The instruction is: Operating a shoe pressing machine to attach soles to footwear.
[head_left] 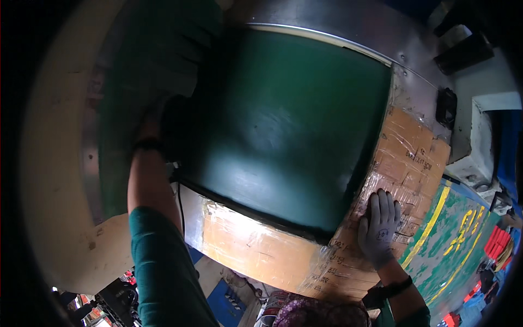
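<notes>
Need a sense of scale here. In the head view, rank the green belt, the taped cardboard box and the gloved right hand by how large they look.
1. Green belt: fills most of the frame's middle.
2. Taped cardboard box: large, but the belt hides part of it, so its full size is uncertain.
3. Gloved right hand: clearly smallest, flat on the box's side.

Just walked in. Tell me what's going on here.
A person is handling a large cardboard box wrapped in clear tape, with a dark green top. The right hand, in a grey work glove, lies flat against the box's right side. The left arm reaches up along the box's left edge; the left hand is in shadow there, so its grip cannot be made out. A metal frame runs behind the box, and a green floor with yellow markings shows at the lower right.
</notes>
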### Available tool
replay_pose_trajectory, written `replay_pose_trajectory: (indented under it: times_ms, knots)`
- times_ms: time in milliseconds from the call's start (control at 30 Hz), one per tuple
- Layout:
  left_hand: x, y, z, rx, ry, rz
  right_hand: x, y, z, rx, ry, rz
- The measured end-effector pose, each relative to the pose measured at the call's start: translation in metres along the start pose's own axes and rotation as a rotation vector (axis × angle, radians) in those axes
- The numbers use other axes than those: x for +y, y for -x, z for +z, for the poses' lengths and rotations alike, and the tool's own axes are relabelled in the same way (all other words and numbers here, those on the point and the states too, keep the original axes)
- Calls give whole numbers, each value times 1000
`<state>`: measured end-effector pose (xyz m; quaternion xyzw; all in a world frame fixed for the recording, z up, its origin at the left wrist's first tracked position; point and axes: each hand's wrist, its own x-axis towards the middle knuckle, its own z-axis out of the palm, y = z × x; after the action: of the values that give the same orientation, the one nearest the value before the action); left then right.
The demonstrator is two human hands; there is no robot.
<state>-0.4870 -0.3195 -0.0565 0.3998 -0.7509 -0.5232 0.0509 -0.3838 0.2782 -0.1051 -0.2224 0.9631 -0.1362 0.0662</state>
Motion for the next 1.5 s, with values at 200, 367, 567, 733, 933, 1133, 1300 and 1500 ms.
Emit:
replay_pose_trajectory:
  times_ms: [200, 367, 567, 733, 933, 1133, 1300, 1500]
  knots:
    - [3, 68, 50, -353, 8, -212, -1, 3, 1, 39, -2, -63]
    - [22, 241, 70, -183, -474, 676, 15, 5, -4, -1, -122, -44]
    - [17, 458, -36, -243, -505, 558, -130, 4, -159, -718, -958, -411]
    - [-60, 566, -82, -229, -212, 425, -205, 99, -127, -1060, -1183, -393]
    - [-100, 776, -218, 653, -384, 111, -368, 219, -101, -1579, -1286, -145]
    - [-246, 1043, -246, 1685, -380, -561, -588, 359, -102, -1698, -1333, -658]
    - [-382, 1186, -126, 1965, -265, -1199, -770, 488, -109, -1801, -1248, -870]
    - [-424, 1148, -117, 1529, -151, -1953, -948, 618, -81, -1759, -1324, -995]
